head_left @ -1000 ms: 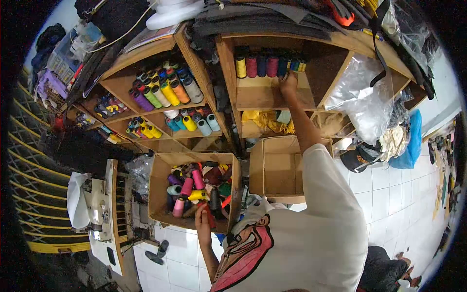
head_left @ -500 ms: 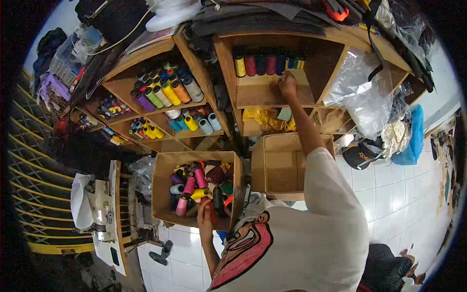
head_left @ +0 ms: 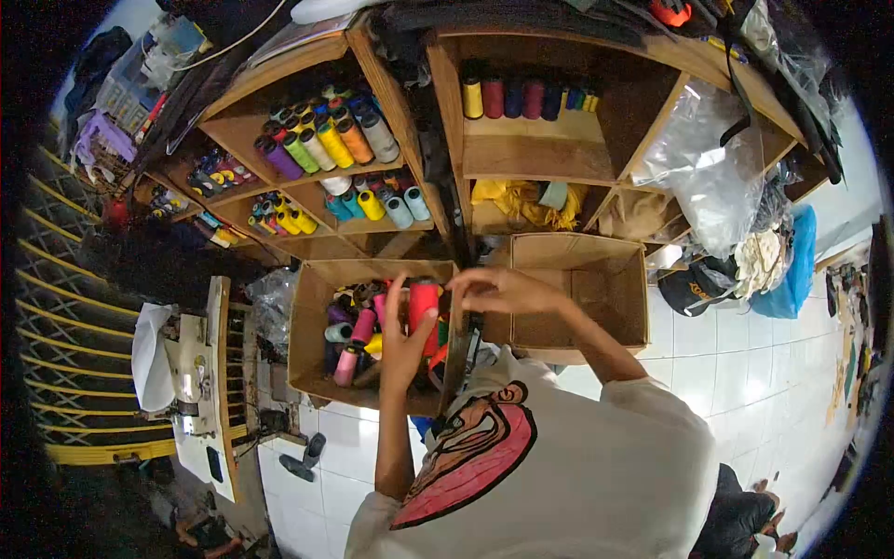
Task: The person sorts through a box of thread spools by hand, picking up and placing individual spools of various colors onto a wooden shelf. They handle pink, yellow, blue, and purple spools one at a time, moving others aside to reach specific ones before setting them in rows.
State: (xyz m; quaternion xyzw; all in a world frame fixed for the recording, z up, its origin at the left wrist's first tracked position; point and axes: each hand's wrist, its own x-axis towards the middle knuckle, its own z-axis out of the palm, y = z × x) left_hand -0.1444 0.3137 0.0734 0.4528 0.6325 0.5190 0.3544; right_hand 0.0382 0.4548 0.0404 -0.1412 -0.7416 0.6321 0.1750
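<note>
My left hand holds a red thread spool upright above the cardboard box, with the fingers on one side and the thumb on the other. Close to the spool's right side is my right hand, its fingers apart and bent towards it; it holds nothing I can see. Inside the box lie a pink spool, a lighter pink spool and several other spools in a jumble. My left hand and the red spool hide part of them.
A second cardboard box stands on the right. In the upper shelf compartment, spools stand in a row at the back. Thread spools fill the left shelf. A sewing machine is at the left; plastic bags hang at the right.
My right hand has come down from the upper shelf compartment to beside the red spool. My left hand has raised the red spool out of the pile in the box.
</note>
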